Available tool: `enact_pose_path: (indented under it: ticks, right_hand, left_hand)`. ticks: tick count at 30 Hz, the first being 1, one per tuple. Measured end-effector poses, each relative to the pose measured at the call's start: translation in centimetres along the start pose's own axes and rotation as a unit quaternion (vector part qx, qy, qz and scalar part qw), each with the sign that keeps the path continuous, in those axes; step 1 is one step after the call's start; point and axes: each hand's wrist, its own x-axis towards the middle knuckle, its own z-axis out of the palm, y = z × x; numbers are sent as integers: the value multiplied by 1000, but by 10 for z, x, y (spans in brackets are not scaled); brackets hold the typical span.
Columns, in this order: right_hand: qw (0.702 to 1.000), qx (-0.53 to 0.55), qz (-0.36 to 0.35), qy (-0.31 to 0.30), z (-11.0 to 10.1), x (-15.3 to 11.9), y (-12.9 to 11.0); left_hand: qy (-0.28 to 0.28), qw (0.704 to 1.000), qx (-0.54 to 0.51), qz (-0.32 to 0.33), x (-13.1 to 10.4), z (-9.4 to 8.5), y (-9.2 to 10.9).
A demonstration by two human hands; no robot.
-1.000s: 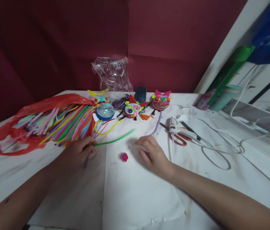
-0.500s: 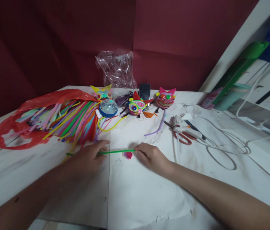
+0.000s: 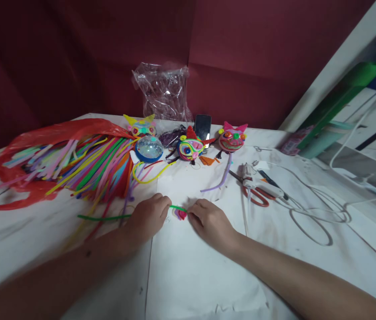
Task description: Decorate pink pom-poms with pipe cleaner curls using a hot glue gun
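A green pipe cleaner (image 3: pixel 104 218) runs through my left hand (image 3: pixel 151 214), which is closed on it, with its long tail lying out to the left. Its other end is pinched in the fingertips of my right hand (image 3: pixel 209 222). Only a short green stretch shows between the hands. Just beneath that stretch, a small coiled pink and purple piece (image 3: pixel 180 214) lies on the white paper (image 3: pixel 204 275). Beyond the hands sit decorated faces: a red and blue one (image 3: pixel 190 147), a pink one (image 3: pixel 232 138) and a yellow-eared one (image 3: pixel 141 126).
Colourful pipe cleaners (image 3: pixel 97 166) spill from a red plastic bag (image 3: pixel 74 126) at left. A clear half-ball (image 3: pixel 149 149), phone (image 3: pixel 203 126) and clear bag (image 3: pixel 164 93) stand behind. Scissors (image 3: pixel 257 197), a glue gun (image 3: pixel 249 175) and looped cables (image 3: pixel 321 218) lie at right.
My left hand has moved right along the green pipe cleaner, close to my right hand, and its fingers have closed more. The view has shifted slightly.
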Motion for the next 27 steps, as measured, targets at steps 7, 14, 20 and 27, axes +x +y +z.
enact_pose_path:
  ticks: [7,14,20,27]
  right_hand:
    - [999,-31,12,0,-2,2,2]
    - [999,1,24,36,1,2,4]
    - [999,-24,20,10,2,2,7]
    - [998,-60,21,16,3,4,6]
  left_hand:
    - [-24,998,61,0,-1,-2,9]
    - [-30,995,86,30,-2,1,6]
    - [9,998,19,51,-1,5,-1]
    - [44,996,5,72,5,12,-3]
